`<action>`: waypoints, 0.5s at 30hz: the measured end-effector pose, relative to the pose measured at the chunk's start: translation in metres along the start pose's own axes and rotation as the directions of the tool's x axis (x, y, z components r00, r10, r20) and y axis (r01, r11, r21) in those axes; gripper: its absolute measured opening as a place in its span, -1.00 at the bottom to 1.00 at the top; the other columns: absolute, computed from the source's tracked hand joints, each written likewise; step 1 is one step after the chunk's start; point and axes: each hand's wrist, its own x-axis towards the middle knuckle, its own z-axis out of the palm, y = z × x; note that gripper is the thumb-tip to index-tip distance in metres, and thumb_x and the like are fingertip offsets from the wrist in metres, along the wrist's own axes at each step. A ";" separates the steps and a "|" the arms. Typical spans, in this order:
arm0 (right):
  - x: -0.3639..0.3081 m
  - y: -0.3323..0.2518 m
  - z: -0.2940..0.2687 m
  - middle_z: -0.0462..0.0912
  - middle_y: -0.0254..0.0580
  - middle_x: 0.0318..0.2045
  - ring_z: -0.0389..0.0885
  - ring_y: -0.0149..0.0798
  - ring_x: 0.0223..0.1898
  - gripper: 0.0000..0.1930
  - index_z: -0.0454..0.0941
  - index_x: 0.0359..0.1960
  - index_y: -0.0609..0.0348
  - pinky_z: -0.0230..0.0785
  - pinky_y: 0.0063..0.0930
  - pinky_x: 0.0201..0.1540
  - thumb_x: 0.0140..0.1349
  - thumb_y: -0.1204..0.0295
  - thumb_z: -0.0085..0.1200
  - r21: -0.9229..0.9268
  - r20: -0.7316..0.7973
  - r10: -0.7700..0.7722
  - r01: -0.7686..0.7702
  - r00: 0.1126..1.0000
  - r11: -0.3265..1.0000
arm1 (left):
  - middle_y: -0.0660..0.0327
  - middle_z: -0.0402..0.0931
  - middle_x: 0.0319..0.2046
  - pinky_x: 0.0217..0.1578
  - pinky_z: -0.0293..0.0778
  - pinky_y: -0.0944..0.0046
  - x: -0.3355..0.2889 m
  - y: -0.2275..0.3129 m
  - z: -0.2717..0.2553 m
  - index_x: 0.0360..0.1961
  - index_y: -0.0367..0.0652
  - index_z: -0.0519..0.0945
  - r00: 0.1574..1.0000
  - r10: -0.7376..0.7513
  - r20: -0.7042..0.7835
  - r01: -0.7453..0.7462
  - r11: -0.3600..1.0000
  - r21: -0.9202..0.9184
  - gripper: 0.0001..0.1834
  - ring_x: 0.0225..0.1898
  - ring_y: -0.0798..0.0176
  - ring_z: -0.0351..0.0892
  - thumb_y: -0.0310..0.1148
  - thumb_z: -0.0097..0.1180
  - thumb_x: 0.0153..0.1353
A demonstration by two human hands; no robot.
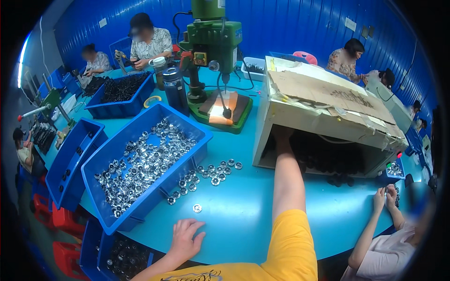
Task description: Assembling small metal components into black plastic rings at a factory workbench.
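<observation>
Two bare hands at one blue counter (243,215): the left hand (185,238), its grip apart and holding nothing, rests on the surface just nearer the wearer than one lone silver disc (197,208); the right hand (282,134) is inside one white box (323,121), where shadow leaves its grip impossible to tell. About twenty other discs (215,181) lie loose beside one large bin (176,120) containing many more, uncounted; behind stands one green drill press (211,35).
</observation>
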 end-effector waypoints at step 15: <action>0.002 -0.017 0.004 0.61 -0.05 0.20 0.59 0.03 0.22 -0.43 0.54 0.29 0.03 0.45 0.02 0.24 0.38 -0.04 0.08 0.067 0.105 -0.033 0.026 0.994 0.997 | 0.17 0.54 -0.11 0.02 0.35 0.08 -0.003 0.000 0.000 -0.09 -0.06 0.73 0.999 -0.044 0.006 0.044 0.999 0.019 -0.73 -0.02 0.03 0.48 -0.42 0.38 0.15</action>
